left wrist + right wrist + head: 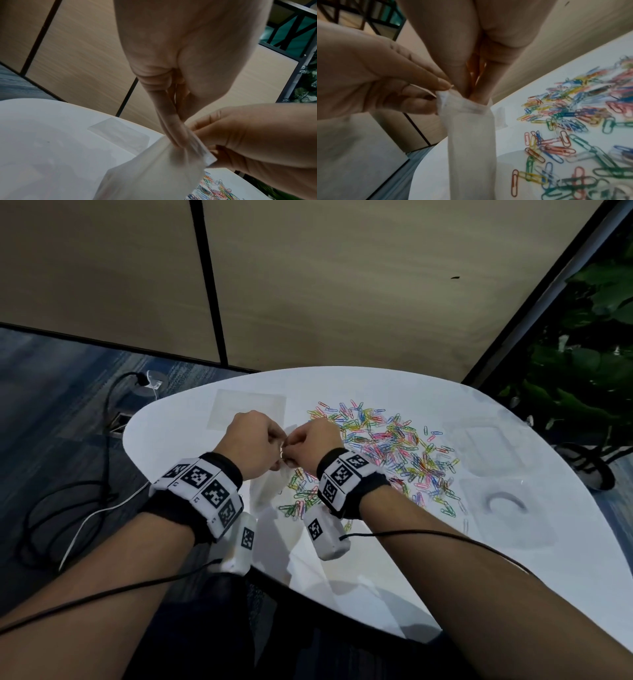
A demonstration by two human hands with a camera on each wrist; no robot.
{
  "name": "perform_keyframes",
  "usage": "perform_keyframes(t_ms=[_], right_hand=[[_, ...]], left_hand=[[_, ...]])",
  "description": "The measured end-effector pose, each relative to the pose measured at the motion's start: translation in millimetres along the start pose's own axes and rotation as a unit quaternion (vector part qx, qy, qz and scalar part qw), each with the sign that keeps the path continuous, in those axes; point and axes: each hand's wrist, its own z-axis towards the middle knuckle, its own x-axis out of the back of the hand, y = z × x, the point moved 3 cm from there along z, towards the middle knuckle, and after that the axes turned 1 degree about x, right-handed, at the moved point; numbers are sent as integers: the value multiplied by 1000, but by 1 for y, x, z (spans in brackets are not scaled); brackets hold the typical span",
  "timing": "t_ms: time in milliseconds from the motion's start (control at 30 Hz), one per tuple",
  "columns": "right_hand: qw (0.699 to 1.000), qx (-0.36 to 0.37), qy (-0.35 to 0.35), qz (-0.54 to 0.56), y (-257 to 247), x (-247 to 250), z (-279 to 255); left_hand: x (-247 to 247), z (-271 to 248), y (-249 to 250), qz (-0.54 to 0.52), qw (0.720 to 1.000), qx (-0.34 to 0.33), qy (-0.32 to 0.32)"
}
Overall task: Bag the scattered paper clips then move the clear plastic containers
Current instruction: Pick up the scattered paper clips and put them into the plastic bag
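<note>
Fingers (462, 75) of my right hand (317, 440) reach into the bag (469, 135) mouth; my left hand (251, 436) pinches its rim. Clips (383, 446) lie scattered right of both hands.

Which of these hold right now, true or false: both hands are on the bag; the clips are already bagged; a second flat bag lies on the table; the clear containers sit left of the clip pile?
1. Both the left hand and right hand grip the bag at its mouth. True.
2. The paper clips are already bagged. False: they lie scattered on the table.
3. A second flat bag lies on the table beyond the hands. True.
4. The clear containers sit left of the pile. False: they sit to its right.
</note>
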Motion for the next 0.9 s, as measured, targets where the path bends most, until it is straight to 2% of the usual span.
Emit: perform_keyframes(t_ms=[100, 167, 267, 333, 367, 433, 500, 533, 700, 833, 900], right_hand=[[997, 18, -68, -10, -5, -4, 2], [993, 22, -86, 77, -6, -1, 4], [980, 8, -28, 196, 0, 10, 16], [980, -20, 1, 196, 15, 11, 25], [989, -26, 0, 148, 23, 11, 30], [998, -13, -38, -41, 39, 2, 34], [974, 18, -110, -199, 54, -16, 33], [961, 32, -139, -238, 57, -27, 32], [914, 140, -206, -322, 69, -61, 21], [875, 219, -201, -383, 82, -61, -5], [873, 235, -189, -384, 86, -61, -7]], left_hand=[[6, 2, -6, -7, 1000, 14, 12], [10, 4, -10, -13, 999, 19, 22], [17, 7, -19, -21, 998, 31, 41], [22, 9, -24, -30, 997, 44, 48], [24, 10, -26, -34, 997, 49, 50], [30, 11, -29, -37, 996, 57, 54], [34, 11, -32, -35, 996, 58, 53], [35, 11, -33, -34, 996, 58, 50], [35, 12, -38, -31, 997, 55, 36], [35, 13, -37, -29, 997, 59, 33], [35, 13, -35, -28, 997, 58, 30]])
